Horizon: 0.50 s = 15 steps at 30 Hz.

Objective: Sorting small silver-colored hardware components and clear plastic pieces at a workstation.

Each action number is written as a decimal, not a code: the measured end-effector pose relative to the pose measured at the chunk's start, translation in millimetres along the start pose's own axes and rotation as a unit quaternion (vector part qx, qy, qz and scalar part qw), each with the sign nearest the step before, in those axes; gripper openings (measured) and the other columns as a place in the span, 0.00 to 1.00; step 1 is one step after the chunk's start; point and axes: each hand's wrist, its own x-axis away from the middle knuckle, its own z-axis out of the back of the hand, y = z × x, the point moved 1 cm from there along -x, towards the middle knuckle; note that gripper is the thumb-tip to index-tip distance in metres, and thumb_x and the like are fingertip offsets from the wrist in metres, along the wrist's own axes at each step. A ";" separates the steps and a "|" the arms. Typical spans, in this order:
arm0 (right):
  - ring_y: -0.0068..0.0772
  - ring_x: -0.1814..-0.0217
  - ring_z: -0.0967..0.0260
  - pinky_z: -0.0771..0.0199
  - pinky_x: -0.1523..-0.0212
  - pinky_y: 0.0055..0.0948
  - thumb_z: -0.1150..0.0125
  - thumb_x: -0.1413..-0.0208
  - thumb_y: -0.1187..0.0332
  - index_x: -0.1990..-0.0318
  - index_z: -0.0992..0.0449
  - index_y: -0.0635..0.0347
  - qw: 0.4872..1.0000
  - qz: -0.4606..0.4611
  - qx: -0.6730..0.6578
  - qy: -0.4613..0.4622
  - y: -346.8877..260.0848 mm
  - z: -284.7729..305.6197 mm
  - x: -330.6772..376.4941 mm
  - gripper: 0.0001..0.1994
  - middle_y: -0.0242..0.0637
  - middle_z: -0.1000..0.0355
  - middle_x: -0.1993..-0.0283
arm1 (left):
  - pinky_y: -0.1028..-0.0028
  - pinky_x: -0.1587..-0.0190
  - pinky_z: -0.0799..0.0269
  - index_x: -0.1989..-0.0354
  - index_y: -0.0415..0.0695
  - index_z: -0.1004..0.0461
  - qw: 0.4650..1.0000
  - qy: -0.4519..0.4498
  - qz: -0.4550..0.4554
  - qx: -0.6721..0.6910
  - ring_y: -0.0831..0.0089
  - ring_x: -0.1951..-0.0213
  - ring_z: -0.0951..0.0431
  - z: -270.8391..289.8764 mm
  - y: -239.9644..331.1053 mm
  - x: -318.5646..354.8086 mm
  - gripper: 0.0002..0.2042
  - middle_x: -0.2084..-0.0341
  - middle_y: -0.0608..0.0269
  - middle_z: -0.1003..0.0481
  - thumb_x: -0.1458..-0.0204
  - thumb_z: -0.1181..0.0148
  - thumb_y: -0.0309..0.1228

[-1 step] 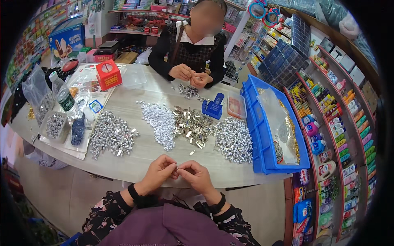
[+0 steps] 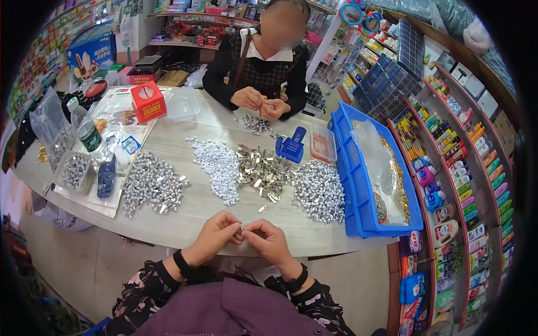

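Observation:
At the table's near edge, my left hand (image 2: 217,237) and my right hand (image 2: 269,242) meet, thumbs and forefingers pinched together. Between the fingertips a tiny pale bit shows, too small to name. Just beyond lie heaps of small parts: white pieces (image 2: 217,171), flat brass-and-silver metal pieces (image 2: 263,168), and silvery-white pieces (image 2: 319,191) on the right. Farther left spreads a heap of silver metal pieces (image 2: 152,185). A single flat metal piece (image 2: 262,208) lies apart, closest to my hands.
Across the table (image 2: 196,227), a person's hands (image 2: 260,105) work over a small silver heap. A blue plastic crate (image 2: 354,190) stands at the right, near a blue holder (image 2: 291,147). Leftward are a red box (image 2: 148,102), a water bottle (image 2: 88,130) and a filled tub (image 2: 74,171).

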 end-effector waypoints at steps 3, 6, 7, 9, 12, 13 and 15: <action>0.18 0.64 0.31 0.32 0.63 0.17 0.43 0.48 0.74 0.65 0.28 0.64 1.000 0.006 0.001 0.002 3.9 0.0 -1.1 0.04 0.30 0.29 0.66 | 0.78 0.69 0.27 0.64 0.38 0.35 1.000 -0.001 0.012 0.000 0.76 0.72 0.26 -0.9 -2.5 0.8 0.05 0.73 0.60 0.28 0.46 0.50 0.25; 0.18 0.64 0.32 0.32 0.63 0.16 0.43 0.48 0.74 0.65 0.28 0.64 1.000 0.014 -0.015 -0.004 2.8 -2.5 -3.3 0.05 0.31 0.29 0.66 | 0.78 0.69 0.27 0.64 0.38 0.35 0.999 0.005 -0.026 -0.033 0.76 0.72 0.25 -2.5 -4.3 2.6 0.05 0.73 0.60 0.28 0.46 0.50 0.25; 0.18 0.64 0.32 0.32 0.63 0.16 0.43 0.47 0.74 0.65 0.28 0.64 1.000 0.019 -0.023 -0.005 2.4 -3.0 -4.1 0.05 0.31 0.29 0.66 | 0.78 0.69 0.27 0.64 0.38 0.35 1.000 0.010 -0.019 -0.021 0.75 0.72 0.25 -1.4 -3.4 0.8 0.05 0.73 0.60 0.27 0.46 0.50 0.25; 0.18 0.64 0.32 0.32 0.63 0.16 0.43 0.47 0.74 0.65 0.28 0.64 1.000 0.025 -0.017 -0.001 5.1 -3.5 -6.6 0.05 0.31 0.29 0.67 | 0.78 0.69 0.27 0.64 0.38 0.35 1.000 0.021 -0.006 0.004 0.75 0.72 0.25 1.4 -1.8 -2.1 0.05 0.73 0.59 0.27 0.46 0.50 0.25; 0.18 0.64 0.32 0.32 0.63 0.16 0.44 0.47 0.74 0.65 0.28 0.64 0.999 0.036 -0.006 0.005 8.0 -3.4 -7.7 0.05 0.30 0.28 0.67 | 0.78 0.69 0.27 0.64 0.38 0.35 0.999 0.014 0.020 0.042 0.75 0.72 0.25 4.8 -3.0 -2.1 0.05 0.73 0.59 0.27 0.46 0.50 0.25; 0.18 0.64 0.32 0.32 0.63 0.16 0.44 0.47 0.74 0.65 0.28 0.64 0.999 0.033 -0.004 0.003 8.2 -3.2 -7.0 0.05 0.30 0.28 0.67 | 0.78 0.69 0.26 0.64 0.37 0.35 0.997 0.012 0.033 0.061 0.75 0.72 0.25 5.4 -3.4 -1.7 0.05 0.73 0.59 0.27 0.46 0.50 0.25; 0.18 0.64 0.32 0.32 0.63 0.16 0.43 0.47 0.74 0.65 0.28 0.64 1.000 0.026 -0.001 -0.001 9.1 -2.6 -5.6 0.04 0.30 0.28 0.67 | 0.78 0.70 0.26 0.64 0.37 0.35 0.999 0.017 0.020 0.038 0.75 0.72 0.25 3.7 -2.1 -4.3 0.05 0.73 0.59 0.27 0.46 0.50 0.25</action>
